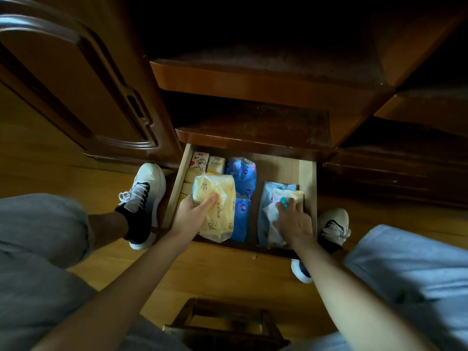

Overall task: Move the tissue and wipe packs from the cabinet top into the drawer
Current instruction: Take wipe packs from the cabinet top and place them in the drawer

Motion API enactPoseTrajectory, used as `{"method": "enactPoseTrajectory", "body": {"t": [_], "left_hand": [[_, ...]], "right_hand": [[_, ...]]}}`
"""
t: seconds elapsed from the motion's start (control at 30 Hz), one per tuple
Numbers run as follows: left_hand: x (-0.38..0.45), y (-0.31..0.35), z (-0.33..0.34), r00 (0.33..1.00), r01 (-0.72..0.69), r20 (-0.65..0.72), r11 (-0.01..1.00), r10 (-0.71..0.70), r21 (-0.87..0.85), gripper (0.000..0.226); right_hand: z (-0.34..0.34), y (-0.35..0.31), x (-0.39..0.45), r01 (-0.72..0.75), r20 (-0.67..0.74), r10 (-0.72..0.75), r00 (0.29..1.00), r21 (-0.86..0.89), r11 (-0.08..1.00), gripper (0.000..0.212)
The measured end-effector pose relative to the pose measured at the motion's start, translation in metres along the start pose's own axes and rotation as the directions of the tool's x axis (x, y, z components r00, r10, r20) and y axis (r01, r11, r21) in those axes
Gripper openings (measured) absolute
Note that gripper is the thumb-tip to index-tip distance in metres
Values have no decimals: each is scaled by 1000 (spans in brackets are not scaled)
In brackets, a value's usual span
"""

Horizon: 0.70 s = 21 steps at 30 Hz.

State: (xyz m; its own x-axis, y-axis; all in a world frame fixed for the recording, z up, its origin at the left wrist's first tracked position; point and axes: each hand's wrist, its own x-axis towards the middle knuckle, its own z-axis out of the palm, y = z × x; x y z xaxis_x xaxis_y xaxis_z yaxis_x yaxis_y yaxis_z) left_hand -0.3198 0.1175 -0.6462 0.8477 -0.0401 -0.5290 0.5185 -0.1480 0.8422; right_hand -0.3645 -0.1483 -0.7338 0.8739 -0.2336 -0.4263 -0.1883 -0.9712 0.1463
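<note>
The low wooden drawer [307,178] stands pulled out between my feet. My left hand [192,214] grips a yellow tissue pack [217,198] just above the drawer's left side. My right hand [293,221] lies flat, fingers spread, on a white wipe pack [278,214] in the drawer's right side, with a pale blue pack [268,196] under it. Blue packs [243,176] fill the middle. Small tissue packs [201,160] sit at the back left corner.
Dark wooden shelves [253,133] jut out above the drawer. A cabinet door [76,84] stands at the left. My shoes [144,198] flank the drawer on the wooden floor. A small wooden stool [228,325] sits below me.
</note>
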Motion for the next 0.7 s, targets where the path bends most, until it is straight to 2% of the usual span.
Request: {"method": "enactPoseTrajectory", "body": {"t": [0.1,0.17,0.27,0.33,0.43,0.53,0.57,0.6,0.63,0.67,0.7], "left_hand": [[1,-1,0,1000,0,3,1000,0,11,16],[1,-1,0,1000,-6,1,1000,6,17,15],[2,-1,0,1000,-17,-4,999,17,29,14],[2,-2,0,1000,-13,-17,999,13,37,16],[4,-3,0,999,20,-33,999,-19,35,19],[6,-6,0,998,57,-32,998,-56,29,24],[7,-7,0,997,67,-28,997,-66,28,28],[8,-7,0,997,77,-28,997,-76,25,34],[10,-7,1,996,80,-31,997,-79,24,39],[11,-6,2,997,67,-39,997,-66,29,43],[12,-5,3,998,34,-58,998,-31,50,47]], "right_hand": [[-3,3,-3,-100,-152,89,984,-68,993,43],[-2,4,-2,-94,-209,69,975,-115,989,43],[5,10,1,81,-167,-113,980,-184,979,64],[8,13,1,171,-110,-204,973,-256,952,63],[4,12,-2,111,-117,-142,983,-236,965,51],[-2,1,-3,103,-87,-119,989,-169,980,66],[-9,-7,-2,143,-90,-149,985,-70,987,71],[-21,-17,-3,188,-96,-176,980,143,972,71],[-37,-29,-5,186,-51,-184,982,469,863,69],[-54,-43,-7,101,54,-227,972,780,617,72],[-67,-57,-9,-17,144,-300,943,921,389,84]]}}
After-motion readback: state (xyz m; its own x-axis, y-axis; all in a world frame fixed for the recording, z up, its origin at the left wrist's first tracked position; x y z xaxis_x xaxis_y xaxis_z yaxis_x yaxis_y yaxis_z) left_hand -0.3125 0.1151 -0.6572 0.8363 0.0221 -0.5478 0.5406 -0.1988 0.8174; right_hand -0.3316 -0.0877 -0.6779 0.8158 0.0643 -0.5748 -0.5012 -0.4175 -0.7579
